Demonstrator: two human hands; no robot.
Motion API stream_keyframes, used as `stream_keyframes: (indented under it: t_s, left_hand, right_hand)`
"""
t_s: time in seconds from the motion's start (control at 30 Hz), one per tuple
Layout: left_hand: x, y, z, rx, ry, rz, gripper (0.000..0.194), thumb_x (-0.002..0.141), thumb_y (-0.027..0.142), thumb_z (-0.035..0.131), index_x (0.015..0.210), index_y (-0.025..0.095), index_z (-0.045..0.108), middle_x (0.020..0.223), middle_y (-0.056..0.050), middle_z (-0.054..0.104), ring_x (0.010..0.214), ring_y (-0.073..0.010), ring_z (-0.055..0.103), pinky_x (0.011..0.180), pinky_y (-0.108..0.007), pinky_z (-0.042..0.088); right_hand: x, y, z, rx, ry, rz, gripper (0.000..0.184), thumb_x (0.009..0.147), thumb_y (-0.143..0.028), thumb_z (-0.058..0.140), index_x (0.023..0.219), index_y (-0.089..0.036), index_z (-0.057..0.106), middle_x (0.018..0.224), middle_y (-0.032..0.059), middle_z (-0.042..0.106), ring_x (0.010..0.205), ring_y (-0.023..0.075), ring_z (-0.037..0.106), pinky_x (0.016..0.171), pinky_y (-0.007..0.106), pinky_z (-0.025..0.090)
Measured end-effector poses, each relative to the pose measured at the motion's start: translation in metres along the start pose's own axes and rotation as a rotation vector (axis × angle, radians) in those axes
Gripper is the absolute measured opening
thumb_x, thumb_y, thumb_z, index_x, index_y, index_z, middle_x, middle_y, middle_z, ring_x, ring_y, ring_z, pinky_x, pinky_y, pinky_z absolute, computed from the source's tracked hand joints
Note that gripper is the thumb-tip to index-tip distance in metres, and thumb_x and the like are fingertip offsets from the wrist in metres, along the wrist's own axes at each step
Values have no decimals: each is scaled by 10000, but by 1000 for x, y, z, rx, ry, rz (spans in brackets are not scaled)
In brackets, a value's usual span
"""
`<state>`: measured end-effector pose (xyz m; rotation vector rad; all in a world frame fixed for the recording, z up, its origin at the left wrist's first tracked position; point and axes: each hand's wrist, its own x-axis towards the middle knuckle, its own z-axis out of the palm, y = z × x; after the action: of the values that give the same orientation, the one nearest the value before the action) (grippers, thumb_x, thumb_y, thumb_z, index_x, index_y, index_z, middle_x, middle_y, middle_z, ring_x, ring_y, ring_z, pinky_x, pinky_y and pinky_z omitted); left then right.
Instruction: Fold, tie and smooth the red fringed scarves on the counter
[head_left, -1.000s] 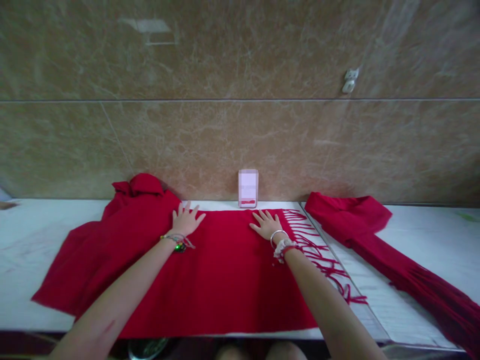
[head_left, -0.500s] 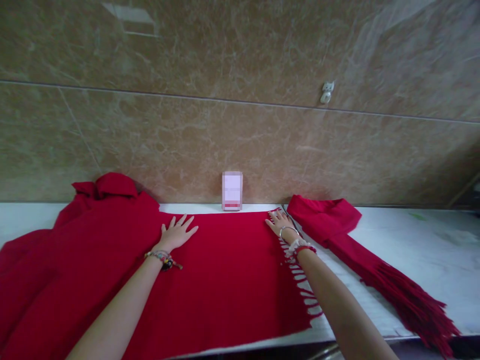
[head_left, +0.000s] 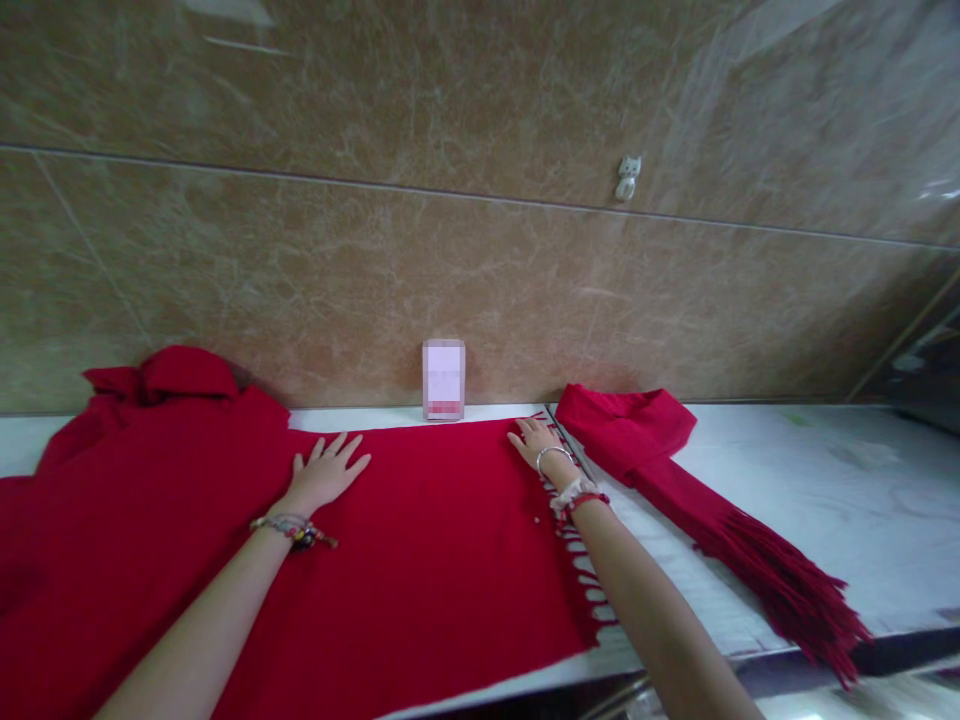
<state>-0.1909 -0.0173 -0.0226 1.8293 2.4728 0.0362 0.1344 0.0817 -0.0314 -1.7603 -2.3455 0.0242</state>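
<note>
A red fringed scarf [head_left: 442, 560] lies spread flat over the white counter, its tasselled end toward the right. My left hand [head_left: 321, 474] rests palm down on the cloth near its far edge, fingers spread. At the far right corner, beside the fringe, my right hand [head_left: 541, 446] also lies flat with fingers apart. To the left, the red fabric rises into a bunched heap [head_left: 172, 440]. Another red scarf [head_left: 637, 440], folded narrow, lies to the right of my right hand, its long tassels hanging over the front edge.
Against the tiled wall [head_left: 360, 270] stands a small pale card or phone-like object [head_left: 444, 380], its face blurred. A little white cat figure [head_left: 628, 178] is fixed to the wall. The white counter [head_left: 795, 500] runs on to the right, with a dark object [head_left: 930, 365] at its far end.
The view has turned slightly, so everything sits further left in the picture. Both hands stay flat on the scarf at about the same spots.
</note>
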Motion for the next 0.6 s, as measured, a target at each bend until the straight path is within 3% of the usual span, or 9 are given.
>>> stream_keyframes:
  t_s: [0.3,0.43,0.6]
  left_hand:
    - [-1,0,-1,1,5,0,569,863,455,211,1386,236,255,1462,-53,185,1319,-315,175,1001,-564,204]
    - [0,0,-1,1,21,1,568,855,468,218,1377,252,277,1454,-49,214,1316,-314,187,1000,-563,212]
    - [-1,0,-3,-15,12,-13,588,845,473,226,1379,231,277,1455,-60,208,1316,-311,189,1004,-554,212]
  right_hand:
    - [0,-4,-8,-49,38,117,435,857,-444,367,1222,-241,490,1225,121,465,1138,271,408,884,407,358]
    - [1,2,-3,-70,120,198,423,860,-409,367,1134,-154,565,1175,174,488,1059,288,457,817,391,395]
    - [3,11,0,-91,140,161,399,875,-327,348,990,-70,630,1069,214,546,977,286,496,815,392,395]
